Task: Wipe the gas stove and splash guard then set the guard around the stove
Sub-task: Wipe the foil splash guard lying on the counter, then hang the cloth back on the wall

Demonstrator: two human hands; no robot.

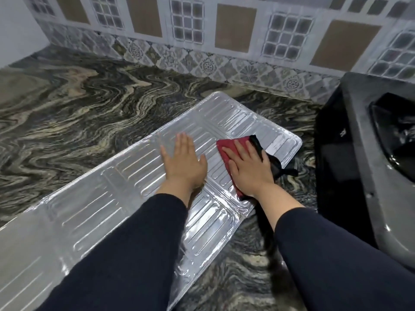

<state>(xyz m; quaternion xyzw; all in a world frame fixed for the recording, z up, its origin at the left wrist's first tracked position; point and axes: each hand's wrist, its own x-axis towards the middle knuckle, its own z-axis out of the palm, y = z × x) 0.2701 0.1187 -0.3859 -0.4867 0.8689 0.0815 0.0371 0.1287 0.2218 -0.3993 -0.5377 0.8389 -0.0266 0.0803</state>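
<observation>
A shiny ribbed foil splash guard (94,212) lies flat and unfolded on the marbled countertop, running from lower left to upper right. My left hand (183,163) rests flat on it, fingers apart, holding nothing. My right hand (249,167) presses flat on a red and black cloth (226,151) near the guard's right end. The black gas stove (359,167) stands at the right, apart from the guard, with part of a burner grate showing.
The dark swirled stone countertop (89,104) stretches to the left and back. A tiled wall (202,41) runs along the rear. The stove's side stands close to the guard's right end.
</observation>
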